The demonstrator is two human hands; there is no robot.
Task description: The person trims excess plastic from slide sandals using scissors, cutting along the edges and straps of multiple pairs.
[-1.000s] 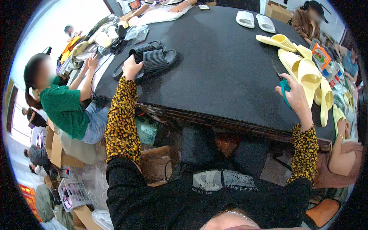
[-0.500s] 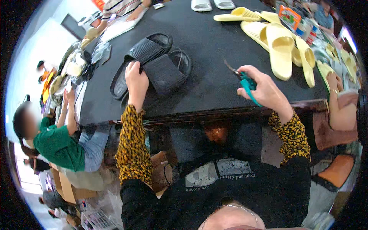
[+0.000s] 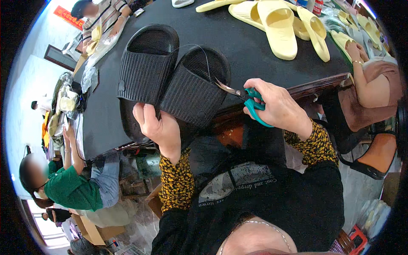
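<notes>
My left hand is closed on a pair of black ribbed slide slippers, gripping them at the near edges of their straps. The left slipper and the right slipper lie side by side, toes toward me. A thin, clear loop of thread arches above them, running from one to the other. In my right hand is a pair of scissors with teal handles. Its blades point left, their tips at the right slipper's outer edge, close to the loop's end. I cannot tell whether the blades touch the thread.
Several pale yellow slippers are heaped at the far right of the dark table. A white slipper shows at the far edge. Co-workers sit left, far left and right. An orange-backed chair stands at the right.
The black slippers have come nearer to me and turned more upright in my left hand. My right hand has brought the scissors leftward to the right slipper. The thread loop now shows.
</notes>
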